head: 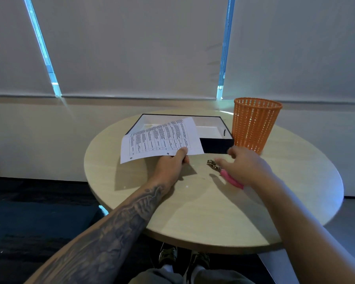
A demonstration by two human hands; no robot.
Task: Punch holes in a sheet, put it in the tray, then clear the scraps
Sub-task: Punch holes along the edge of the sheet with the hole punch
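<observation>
Two hands: left (pixel 172 165) pinches sheet (pixel 162 138) near edge over tray (pixel 215 145); right (pixel 244 167) spread above punch (pixel 223 171).

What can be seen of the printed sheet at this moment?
The printed sheet is white paper bearing a table of small black text, with two punched holes along its near edge. The left hand pinches that edge and holds it tilted above the table, its far part over the black tray.
</observation>
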